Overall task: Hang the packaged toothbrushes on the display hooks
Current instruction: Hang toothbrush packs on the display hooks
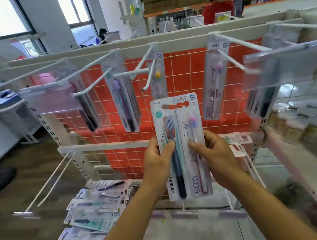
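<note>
I hold two packaged toothbrushes upright in front of the rack. My left hand (159,162) grips the Hane pack (167,130) with a dark blue brush. My right hand (213,153) pinches the BDM pack (191,133) with a pink-headed brush, which overlaps the Hane pack's right edge. Above them a white display hook (148,69) juts forward with one pack (157,74) at its back. Other hooks carry Hane packs (124,102) on the left and a BDM pack (215,81) on the right.
A pile of loose toothbrush packs (96,207) lies on the low shelf at lower left. Clear price-tag plates (283,64) hang on the outer hooks. Bare long hooks (48,183) stick out at lower left. Jars (300,123) fill the right shelf. People stand behind the rack.
</note>
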`<state>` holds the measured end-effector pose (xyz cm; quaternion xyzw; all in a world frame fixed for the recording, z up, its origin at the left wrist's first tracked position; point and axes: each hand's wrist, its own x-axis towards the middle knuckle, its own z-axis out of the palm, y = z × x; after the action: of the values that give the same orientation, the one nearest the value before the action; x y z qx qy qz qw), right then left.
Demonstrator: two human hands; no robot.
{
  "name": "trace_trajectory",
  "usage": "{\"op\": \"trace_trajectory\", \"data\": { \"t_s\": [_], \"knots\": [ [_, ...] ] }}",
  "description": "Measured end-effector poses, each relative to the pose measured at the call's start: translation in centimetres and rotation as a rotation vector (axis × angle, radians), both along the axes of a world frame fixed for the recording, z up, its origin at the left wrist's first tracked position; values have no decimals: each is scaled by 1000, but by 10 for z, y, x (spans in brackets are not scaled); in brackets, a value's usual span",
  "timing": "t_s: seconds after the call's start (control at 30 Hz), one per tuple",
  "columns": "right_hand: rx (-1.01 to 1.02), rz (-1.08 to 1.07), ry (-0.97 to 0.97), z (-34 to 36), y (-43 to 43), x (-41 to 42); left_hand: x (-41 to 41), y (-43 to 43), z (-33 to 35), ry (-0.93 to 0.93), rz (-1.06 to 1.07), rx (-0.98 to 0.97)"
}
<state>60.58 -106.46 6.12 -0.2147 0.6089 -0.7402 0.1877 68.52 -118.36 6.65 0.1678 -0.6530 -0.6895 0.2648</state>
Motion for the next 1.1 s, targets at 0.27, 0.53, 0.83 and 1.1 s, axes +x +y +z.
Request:
{"op": "trace_trajectory", "data": {
  "t_s": [0.27,0.53,0.83,1.1],
  "knots": [
    [-32,39,-55,-1,-49,25,31,-52,-4,-24,42,-37],
    [-42,49,-56,-4,-85,46,49,-87,-7,-17,48,-15],
    [17,11,-13,-11,-114,62,65,-112,-10,-14,-3,11],
    [7,5,-67,-13,-143,80,80,-140,-13,-19,15,-18]
  ]
}}
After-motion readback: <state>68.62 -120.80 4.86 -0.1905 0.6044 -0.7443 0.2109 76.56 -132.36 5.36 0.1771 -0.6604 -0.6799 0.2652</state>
